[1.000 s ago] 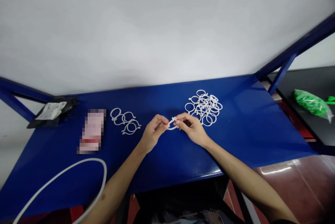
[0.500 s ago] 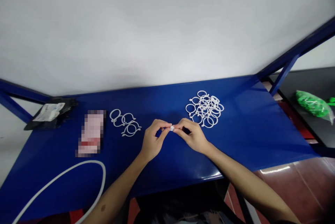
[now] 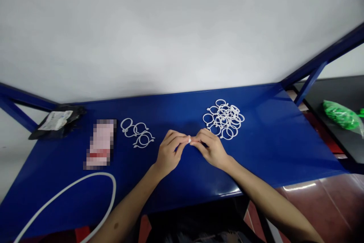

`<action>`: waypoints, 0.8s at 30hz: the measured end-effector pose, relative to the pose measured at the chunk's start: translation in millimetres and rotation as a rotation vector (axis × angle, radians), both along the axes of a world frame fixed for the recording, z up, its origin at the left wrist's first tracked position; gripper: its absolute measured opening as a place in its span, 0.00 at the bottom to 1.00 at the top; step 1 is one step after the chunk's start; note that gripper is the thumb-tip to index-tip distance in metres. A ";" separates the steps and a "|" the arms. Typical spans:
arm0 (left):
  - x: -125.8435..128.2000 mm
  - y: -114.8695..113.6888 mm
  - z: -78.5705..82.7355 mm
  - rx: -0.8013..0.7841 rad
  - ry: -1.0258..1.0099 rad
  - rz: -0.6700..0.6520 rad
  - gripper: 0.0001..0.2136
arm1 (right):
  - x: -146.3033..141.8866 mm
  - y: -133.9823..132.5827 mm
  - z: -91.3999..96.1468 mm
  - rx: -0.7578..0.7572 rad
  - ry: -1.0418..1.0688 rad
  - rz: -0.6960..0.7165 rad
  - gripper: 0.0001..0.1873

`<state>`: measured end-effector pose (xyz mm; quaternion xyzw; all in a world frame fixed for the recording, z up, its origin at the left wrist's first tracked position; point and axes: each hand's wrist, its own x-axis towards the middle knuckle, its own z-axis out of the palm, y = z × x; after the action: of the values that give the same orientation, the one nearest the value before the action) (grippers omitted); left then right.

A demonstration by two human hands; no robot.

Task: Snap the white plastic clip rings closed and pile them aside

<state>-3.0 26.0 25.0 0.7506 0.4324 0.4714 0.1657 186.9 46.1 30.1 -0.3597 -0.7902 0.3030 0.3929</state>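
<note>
Over the middle of the blue table, my left hand (image 3: 170,152) and my right hand (image 3: 212,148) meet at the fingertips. Both pinch a small white piece (image 3: 189,141), most of it covered by the fingers, so its full shape is hidden. To the right, beyond my right hand, lies a heap of white plastic rings (image 3: 224,119) with small tabs. A smaller group of white rings (image 3: 142,137) lies to the left of my left hand, a few overlapping.
A blurred pink packet (image 3: 101,142) and a black plastic bag with a label (image 3: 57,121) lie at the left of the blue table (image 3: 176,110). A white cable (image 3: 71,184) loops at the front left. Green items in a clear bag (image 3: 341,116) rest on a dark surface at right.
The fingers have closed further over the white piece, and less of it shows. Both hands appear slightly further right, along with a small shift of the whole view.
</note>
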 end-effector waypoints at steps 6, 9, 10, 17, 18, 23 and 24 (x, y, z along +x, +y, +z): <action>-29.4 10.9 5.2 0.063 0.467 0.367 0.09 | 7.4 1.8 6.8 0.053 -0.039 -0.086 0.05; -55.2 15.8 6.9 -0.028 0.678 0.616 0.14 | 26.4 -2.9 9.1 0.117 -0.097 -0.199 0.07; -62.9 16.7 7.2 -0.083 0.734 0.657 0.15 | 34.9 -5.4 8.6 0.142 -0.122 -0.249 0.07; -82.3 17.6 3.9 -0.246 0.894 0.633 0.16 | 99.7 -17.6 -5.1 0.221 -0.367 -0.563 0.06; -81.9 17.8 3.7 -0.276 0.903 0.634 0.16 | 106.1 -17.2 -7.2 0.226 -0.402 -0.583 0.07; -80.6 18.9 5.2 -0.379 0.917 0.654 0.15 | 118.9 -13.0 -15.9 0.230 -0.501 -0.598 0.08; -80.7 19.0 5.3 -0.380 0.913 0.653 0.15 | 118.5 -12.5 -17.2 0.229 -0.509 -0.592 0.09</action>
<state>-83.6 44.9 30.3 0.6626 0.7455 0.0414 -0.0593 305.4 33.5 12.9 -0.5892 -0.7531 -0.0120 0.2924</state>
